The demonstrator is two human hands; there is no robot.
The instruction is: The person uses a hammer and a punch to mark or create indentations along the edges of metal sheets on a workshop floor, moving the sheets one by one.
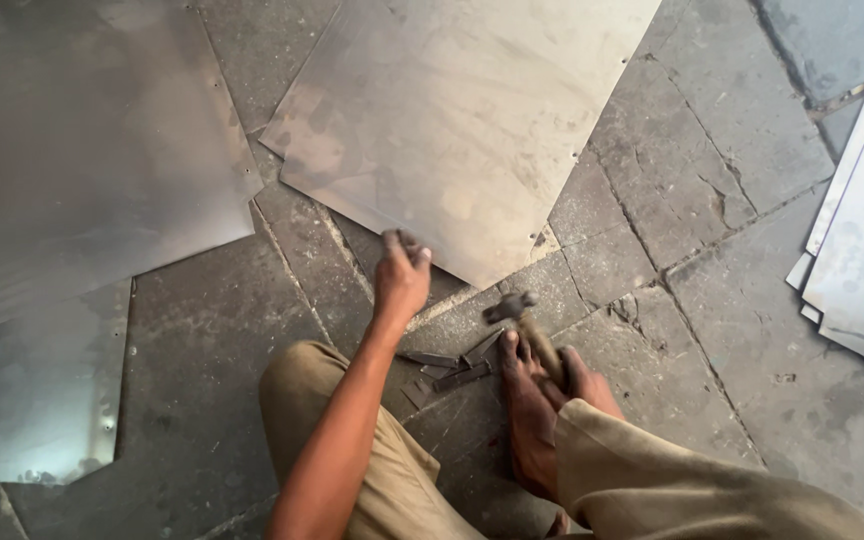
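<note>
Khaki-trousered knees frame a bare foot (pixel 530 420) on the stone floor (pixel 692 280). Just right of it the right hand (pixel 584 380) wraps a hammer (pixel 524 325), handle running away from the body, head farthest. Ahead, the left hand (pixel 402 272) pinches a metal sheet (pixel 462 130) by its near edge; that sharp edge could cut the fingers if it slips

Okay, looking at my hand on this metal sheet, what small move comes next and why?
Probably draw the metal sheet closer: the left hand pinches its near edge, while the hammer and flat metal pieces lie nearer, by the feet.
</note>
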